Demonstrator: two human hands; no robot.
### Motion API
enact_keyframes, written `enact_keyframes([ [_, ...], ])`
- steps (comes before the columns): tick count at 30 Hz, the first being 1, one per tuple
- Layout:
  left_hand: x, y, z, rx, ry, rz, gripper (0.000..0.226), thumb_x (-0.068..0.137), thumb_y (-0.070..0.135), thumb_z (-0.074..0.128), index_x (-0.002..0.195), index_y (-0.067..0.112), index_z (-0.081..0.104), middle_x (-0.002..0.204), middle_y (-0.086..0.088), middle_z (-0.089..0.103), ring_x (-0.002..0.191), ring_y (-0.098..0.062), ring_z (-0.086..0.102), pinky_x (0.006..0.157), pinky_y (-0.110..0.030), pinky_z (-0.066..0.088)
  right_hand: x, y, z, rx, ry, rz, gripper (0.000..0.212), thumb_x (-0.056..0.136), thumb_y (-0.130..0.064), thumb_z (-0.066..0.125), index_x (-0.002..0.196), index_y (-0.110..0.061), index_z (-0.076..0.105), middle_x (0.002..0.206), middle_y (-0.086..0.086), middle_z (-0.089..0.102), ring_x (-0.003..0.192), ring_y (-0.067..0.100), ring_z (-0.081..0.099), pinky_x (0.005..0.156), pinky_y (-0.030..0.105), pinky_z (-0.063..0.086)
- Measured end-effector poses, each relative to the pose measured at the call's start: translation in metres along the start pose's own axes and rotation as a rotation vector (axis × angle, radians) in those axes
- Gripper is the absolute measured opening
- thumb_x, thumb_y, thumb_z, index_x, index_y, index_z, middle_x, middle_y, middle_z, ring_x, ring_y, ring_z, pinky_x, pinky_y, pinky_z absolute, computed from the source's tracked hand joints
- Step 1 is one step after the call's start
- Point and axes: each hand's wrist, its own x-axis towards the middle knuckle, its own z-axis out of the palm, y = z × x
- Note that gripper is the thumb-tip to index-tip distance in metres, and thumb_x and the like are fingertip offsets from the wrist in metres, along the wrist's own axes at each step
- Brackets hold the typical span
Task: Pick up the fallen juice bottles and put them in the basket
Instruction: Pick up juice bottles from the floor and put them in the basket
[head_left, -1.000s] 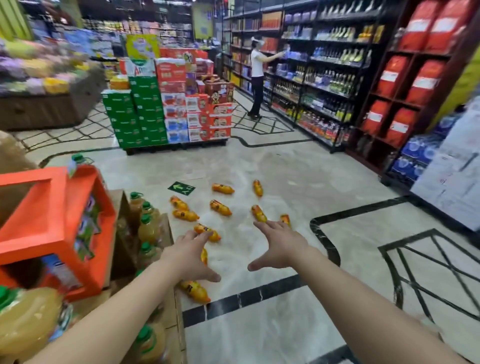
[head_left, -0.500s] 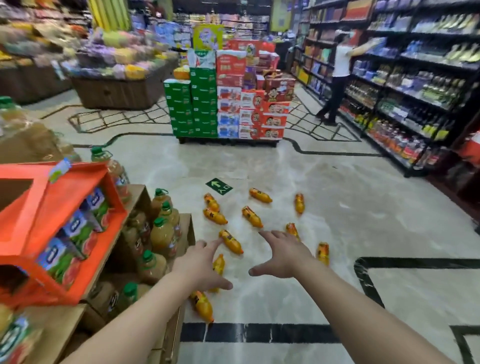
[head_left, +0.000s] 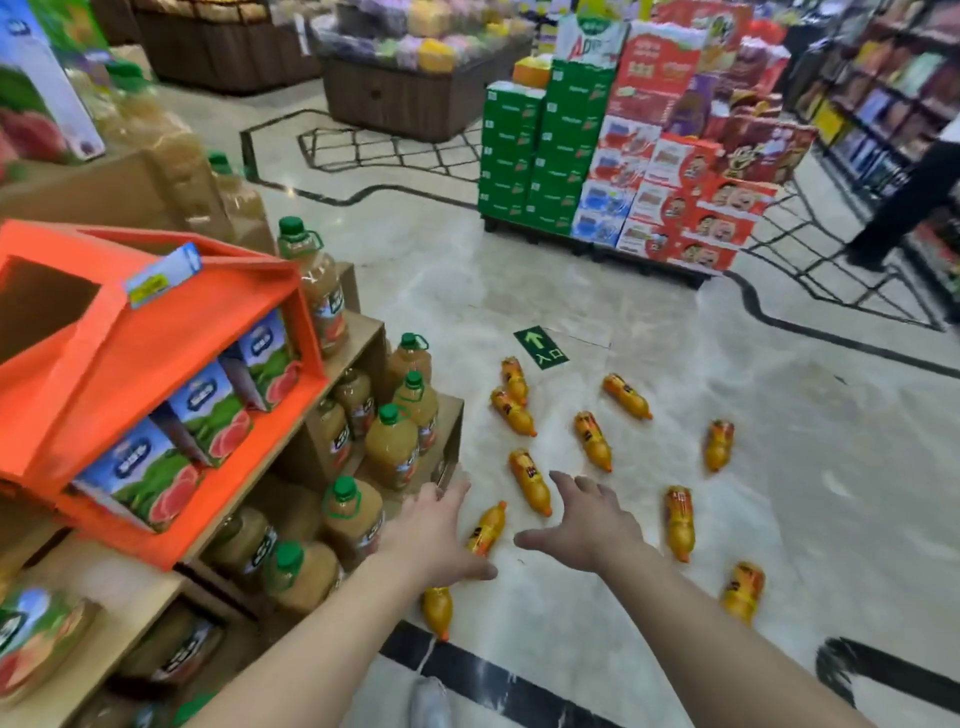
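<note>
Several small orange juice bottles lie scattered on the pale marble floor. One bottle (head_left: 530, 480) lies between my hands, another (head_left: 487, 530) is partly under my left hand, and a third (head_left: 437, 609) sits below my left wrist. More bottles (head_left: 679, 522) lie to the right. My left hand (head_left: 434, 525) and my right hand (head_left: 592, 522) are stretched forward above the floor, fingers apart, holding nothing. No basket shows in this view.
A wooden display shelf (head_left: 363, 338) with large green-capped juice jugs (head_left: 389, 447) and an orange carton stand (head_left: 156, 364) fills the left. A stack of green and red boxes (head_left: 623, 156) stands ahead. A person (head_left: 914, 202) stands at the right shelves. My shoe (head_left: 428, 701) shows below.
The view has swung left and moved closer to the bottles. Both hands stay extended, open and empty, now lower over the nearest bottles.
</note>
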Motion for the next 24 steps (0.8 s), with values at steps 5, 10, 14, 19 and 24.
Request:
enact_keyframes([
  [5, 0.1, -0.018, 0.006, -0.054, -0.066, -0.064, 0.124, 0.061, 0.076, 0.077, 0.16, 0.036, 0.013, 0.155, -0.002, 0.031, 0.143, -0.028, 0.033, 0.105, -0.05, 0.045, 0.107, -0.011, 0.009, -0.003, -0.094, 0.049, 0.113, 0.074, -0.081, 0.066, 0.163, -0.036, 0.013, 0.167, 0.0, 0.025, 0.154, 0.028, 0.019, 0.114, 0.053, 0.038],
  [10, 0.201, -0.038, 0.033, -0.188, -0.119, -0.135, 0.112, 0.069, 0.066, 0.081, 0.158, 0.034, 0.021, 0.154, -0.002, 0.032, 0.143, -0.028, 0.032, 0.106, -0.053, 0.044, 0.218, -0.018, 0.047, 0.058, -0.153, 0.124, 0.108, 0.078, -0.076, 0.067, 0.162, -0.032, 0.015, 0.165, 0.003, 0.026, 0.151, 0.031, 0.024, 0.112, 0.053, 0.039],
  [14, 0.271, -0.058, 0.072, -0.226, -0.159, -0.21, 0.111, 0.069, 0.061, 0.084, 0.158, 0.03, 0.026, 0.153, -0.007, 0.035, 0.143, -0.031, 0.034, 0.109, -0.049, 0.041, 0.294, -0.01, 0.099, 0.073, -0.173, 0.139, 0.107, 0.08, -0.074, 0.067, 0.162, -0.031, 0.013, 0.163, 0.005, 0.029, 0.148, 0.032, 0.027, 0.11, 0.052, 0.04],
  [19, 0.355, -0.095, 0.165, -0.243, -0.214, -0.319, 0.112, 0.063, 0.062, 0.086, 0.155, 0.033, 0.029, 0.151, -0.006, 0.037, 0.137, -0.032, 0.042, 0.105, -0.048, 0.045, 0.4, 0.017, 0.191, 0.116, -0.248, 0.189, 0.11, 0.08, -0.072, 0.07, 0.163, -0.028, 0.013, 0.162, 0.007, 0.03, 0.148, 0.033, 0.029, 0.11, 0.051, 0.037],
  [24, 0.43, -0.131, 0.26, -0.298, -0.249, -0.432, 0.109, 0.061, 0.058, 0.089, 0.15, 0.034, 0.032, 0.14, -0.007, 0.041, 0.131, -0.034, 0.047, 0.102, -0.05, 0.047, 0.499, 0.043, 0.296, 0.185, -0.305, 0.225, 0.114, 0.079, -0.069, 0.073, 0.164, -0.024, 0.01, 0.161, 0.009, 0.03, 0.148, 0.034, 0.028, 0.112, 0.053, 0.037],
])
